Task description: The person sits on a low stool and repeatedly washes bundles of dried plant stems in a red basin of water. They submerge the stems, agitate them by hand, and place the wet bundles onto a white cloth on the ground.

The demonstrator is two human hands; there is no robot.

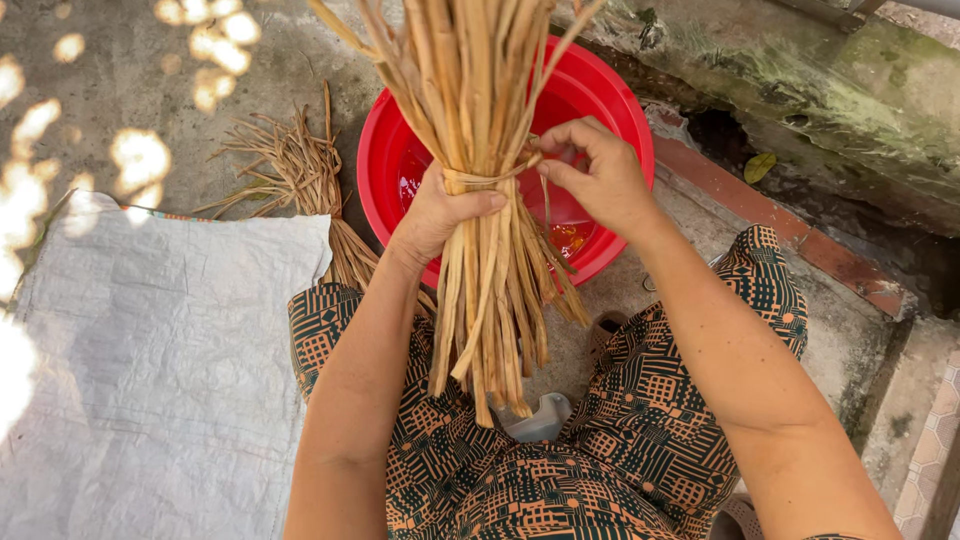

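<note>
A thick bundle of dry tan reed stalks (480,90) stands upright in front of me, bound at its waist by a wrapped strand (478,180). My left hand (440,212) grips the bundle at that waist from the left. My right hand (592,172) pinches the end of the wrapping strand at the bundle's right side. Behind the bundle sits a red plastic basin (610,100) holding a little water.
A smaller tied bunch of dry stalks (300,170) lies on the concrete ground to the left. A grey woven sack (160,350) is spread at lower left. A mossy concrete ledge (840,90) and a red-brick kerb (780,215) run along the right. My patterned trousers (560,470) fill the bottom.
</note>
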